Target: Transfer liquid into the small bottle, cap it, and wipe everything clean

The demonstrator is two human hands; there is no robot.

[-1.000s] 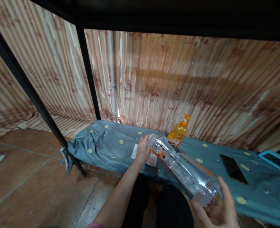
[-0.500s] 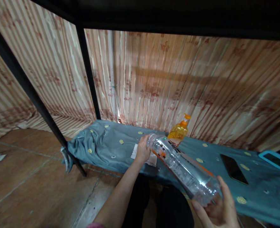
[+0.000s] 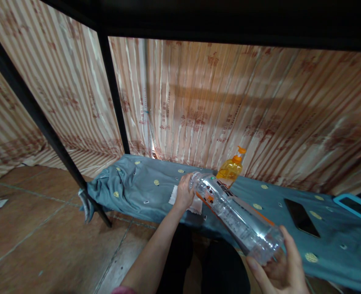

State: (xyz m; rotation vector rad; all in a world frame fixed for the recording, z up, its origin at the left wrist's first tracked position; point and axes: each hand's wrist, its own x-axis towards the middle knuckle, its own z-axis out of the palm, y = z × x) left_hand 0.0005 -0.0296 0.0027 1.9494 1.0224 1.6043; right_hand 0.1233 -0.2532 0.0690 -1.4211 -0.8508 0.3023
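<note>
A large clear plastic bottle (image 3: 238, 216) with an orange and grey label lies slanted between my hands, its neck to the upper left and its base to the lower right. My left hand (image 3: 185, 194) is closed around the neck end. At the base, my right hand (image 3: 280, 265) grips the bottle with thumb and fingers on either side. Beneath my left hand a white cloth (image 3: 195, 206) lies on the bench, partly hidden by the hand and wrist. Behind the bottle stands a pump bottle (image 3: 230, 169) of yellow liquid with an orange pump top.
A blue-grey patterned cloth (image 3: 158, 200) covers the low bench. On its right lie a dark phone (image 3: 302, 217) and a blue-framed object (image 3: 357, 207). Black metal posts (image 3: 114, 90) rise at the left, below a dark overhead surface (image 3: 229, 24). Striped curtains (image 3: 195, 98) hang behind.
</note>
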